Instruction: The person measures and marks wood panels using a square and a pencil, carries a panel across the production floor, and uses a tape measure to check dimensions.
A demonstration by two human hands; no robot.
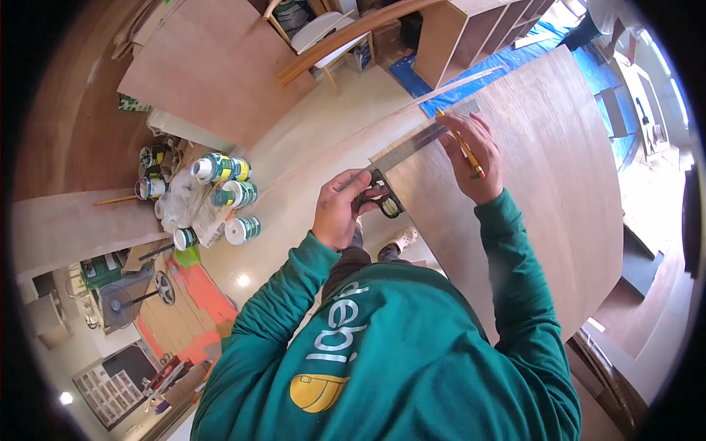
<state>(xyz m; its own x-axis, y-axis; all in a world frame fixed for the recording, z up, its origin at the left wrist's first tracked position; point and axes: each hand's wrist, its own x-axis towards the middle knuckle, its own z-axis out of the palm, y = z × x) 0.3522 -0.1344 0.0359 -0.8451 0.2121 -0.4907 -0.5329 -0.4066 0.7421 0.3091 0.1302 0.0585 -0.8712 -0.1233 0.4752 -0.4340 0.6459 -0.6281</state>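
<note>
A wide plywood board (544, 184) lies in front of me and to the right. My left hand (337, 212) is closed around the dark head of a combination square (390, 202), held against the board's left edge. Its steel blade (408, 148) stretches over the board's far left corner. My right hand (482, 165) is closed on a yellow pencil (463, 143), which slants across the fingers. Those fingers are at the far part of the blade; whether they press on it I cannot tell.
Paint cans (239, 192) and crumpled plastic stand on the floor to the left. A large brown panel (220, 73) leans at the far left. A wooden shelf unit (471, 37) stands on blue sheeting (408, 73) beyond the board. Another person (614, 22) is at the far right.
</note>
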